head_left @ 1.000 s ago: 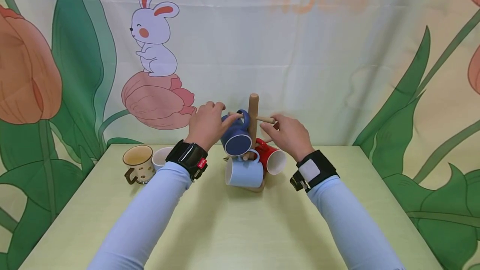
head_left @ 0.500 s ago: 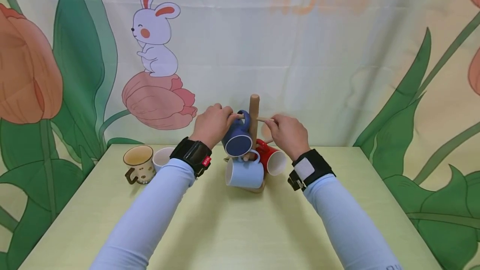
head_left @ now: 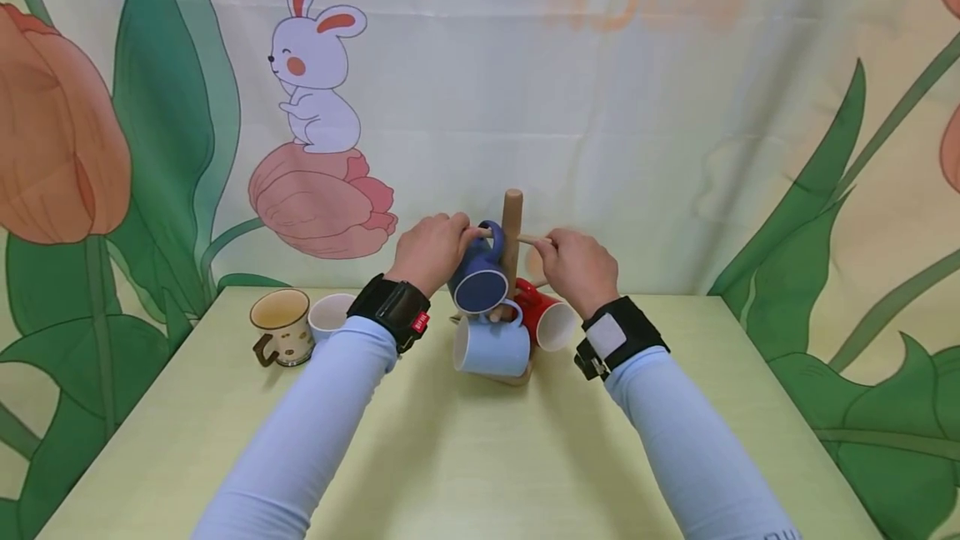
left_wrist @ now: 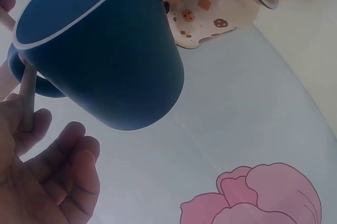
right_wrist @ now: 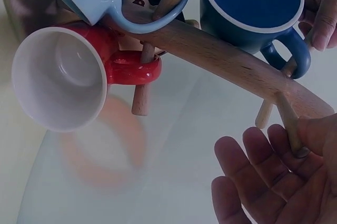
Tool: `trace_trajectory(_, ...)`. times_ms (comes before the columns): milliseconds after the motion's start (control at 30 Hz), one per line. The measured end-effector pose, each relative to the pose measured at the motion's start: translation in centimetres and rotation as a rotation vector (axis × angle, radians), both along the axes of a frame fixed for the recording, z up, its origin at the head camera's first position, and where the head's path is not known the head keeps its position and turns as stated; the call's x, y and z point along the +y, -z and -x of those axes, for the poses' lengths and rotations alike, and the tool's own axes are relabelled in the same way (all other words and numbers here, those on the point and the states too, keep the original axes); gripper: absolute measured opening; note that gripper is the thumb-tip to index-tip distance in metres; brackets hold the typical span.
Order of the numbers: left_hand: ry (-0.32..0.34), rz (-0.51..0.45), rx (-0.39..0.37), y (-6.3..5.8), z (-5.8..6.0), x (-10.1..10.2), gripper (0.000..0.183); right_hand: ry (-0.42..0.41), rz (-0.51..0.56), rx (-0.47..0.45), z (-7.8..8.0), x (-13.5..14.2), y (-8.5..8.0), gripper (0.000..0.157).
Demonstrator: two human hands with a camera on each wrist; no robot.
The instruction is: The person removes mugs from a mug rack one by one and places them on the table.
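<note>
A wooden mug tree stands at the back of the table. My left hand pinches its upper left peg, where a dark blue mug hangs by its handle. Thumb and fingers of my right hand hold the upper right peg, which bears no mug. Lower down hang a light blue mug and a red mug, its white inside facing outward. A cream mug with a cookie pattern, behind the others, shows in both wrist views and is hidden in the head view.
On the table's back left stand a cream mug with brown spots and a white mug, partly covered by my left arm. A printed cloth hangs right behind the table.
My left hand has moved right to the peg beside the dark blue mug and now pinches it. My right hand has closed its fingers on the opposite peg. The mugs hang as before.
</note>
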State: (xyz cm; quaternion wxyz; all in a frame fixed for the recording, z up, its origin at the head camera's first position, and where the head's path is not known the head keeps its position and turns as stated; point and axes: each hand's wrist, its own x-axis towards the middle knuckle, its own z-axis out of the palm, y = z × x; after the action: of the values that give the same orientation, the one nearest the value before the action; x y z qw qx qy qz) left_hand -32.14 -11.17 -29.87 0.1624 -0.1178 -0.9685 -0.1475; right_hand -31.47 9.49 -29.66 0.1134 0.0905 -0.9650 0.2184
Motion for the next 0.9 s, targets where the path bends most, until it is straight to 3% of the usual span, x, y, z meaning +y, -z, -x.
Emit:
trace_trajectory(333,-0.001,-0.011,-0.029,-0.15,0.05,0.11,0.038,0.018,-0.003,-0.009,-0.03,-0.13,-0.13,0.033)
trace_trajectory(900,0.006,-0.011,-0.007,-0.05,-0.07,0.28,0.037,0.027,-0.006,-0.004,0.15,-0.14,0.0,0.032)
